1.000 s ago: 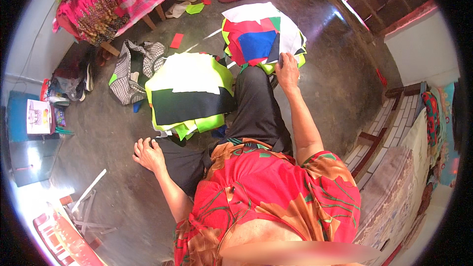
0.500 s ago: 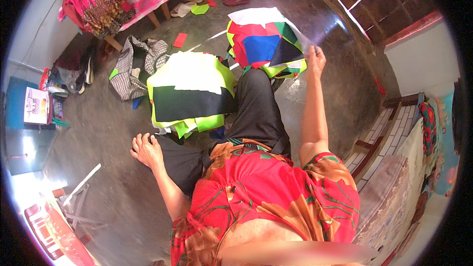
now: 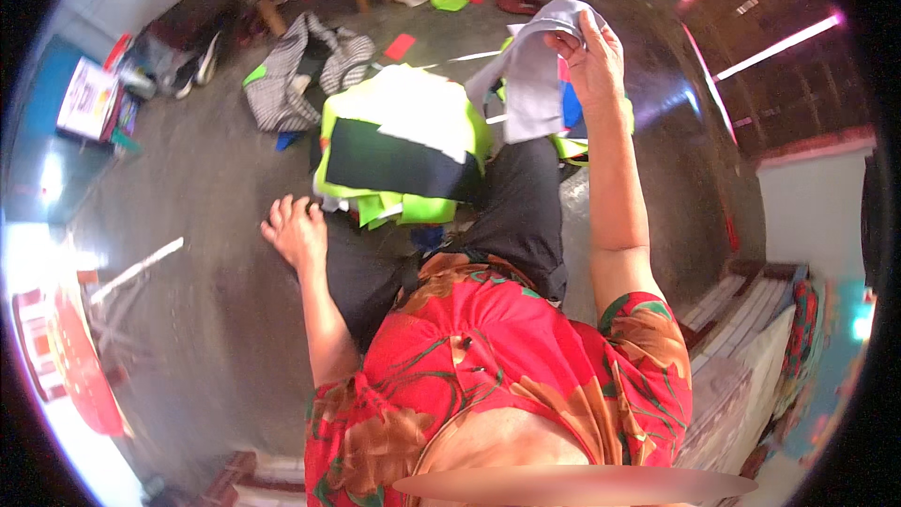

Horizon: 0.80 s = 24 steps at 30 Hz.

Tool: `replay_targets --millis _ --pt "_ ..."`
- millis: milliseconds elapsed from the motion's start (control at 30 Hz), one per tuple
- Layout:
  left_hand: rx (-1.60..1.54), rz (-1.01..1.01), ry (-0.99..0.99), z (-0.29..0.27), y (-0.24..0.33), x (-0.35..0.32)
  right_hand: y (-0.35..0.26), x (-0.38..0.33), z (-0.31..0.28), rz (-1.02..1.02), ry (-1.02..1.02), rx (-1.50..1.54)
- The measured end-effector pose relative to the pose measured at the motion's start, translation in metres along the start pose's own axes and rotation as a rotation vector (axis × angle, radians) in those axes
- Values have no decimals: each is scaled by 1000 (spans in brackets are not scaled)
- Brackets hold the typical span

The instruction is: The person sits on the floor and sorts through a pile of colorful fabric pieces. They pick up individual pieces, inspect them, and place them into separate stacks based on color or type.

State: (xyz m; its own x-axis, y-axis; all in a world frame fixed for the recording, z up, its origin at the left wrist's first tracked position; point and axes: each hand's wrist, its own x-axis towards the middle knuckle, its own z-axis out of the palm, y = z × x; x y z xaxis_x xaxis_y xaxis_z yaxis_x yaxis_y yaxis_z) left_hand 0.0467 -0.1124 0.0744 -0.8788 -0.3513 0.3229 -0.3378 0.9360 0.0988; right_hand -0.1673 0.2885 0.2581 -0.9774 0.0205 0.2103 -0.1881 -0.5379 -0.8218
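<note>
The right hand (image 3: 593, 56) is raised, its fingers (image 3: 570, 40) pinching the top edge of a grey cloth piece (image 3: 531, 75) that hangs down below them, folded over at the top. Just behind and under the hanging cloth, a stack of coloured cloth pieces (image 3: 572, 131) lies on the floor (image 3: 188, 319), mostly hidden by it. To the left of those fingers sits a second pile of lime-green cloth (image 3: 399, 145) with a black piece and white pieces on top, resting against the black-trousered leg (image 3: 521, 216). The left hand (image 3: 296, 230) lies flat on the knee, holding nothing, fingers loosely spread and pointing outward, just below and to the left of the green pile. Further beyond, a striped garment (image 3: 296, 75) lies crumpled on the floor
</note>
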Motion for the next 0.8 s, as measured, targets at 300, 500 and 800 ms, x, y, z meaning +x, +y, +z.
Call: replay_targets --millis 300,500,800 --pt "-24 -56 -31 -5 1 0 137 17 97 191 -203 384" --pt "-56 -63 -37 -2 1 0 245 -19 24 468 -4 -33" --pt "-25 -90 -89 -9 5 1 266 -56 3 742 164 -243"
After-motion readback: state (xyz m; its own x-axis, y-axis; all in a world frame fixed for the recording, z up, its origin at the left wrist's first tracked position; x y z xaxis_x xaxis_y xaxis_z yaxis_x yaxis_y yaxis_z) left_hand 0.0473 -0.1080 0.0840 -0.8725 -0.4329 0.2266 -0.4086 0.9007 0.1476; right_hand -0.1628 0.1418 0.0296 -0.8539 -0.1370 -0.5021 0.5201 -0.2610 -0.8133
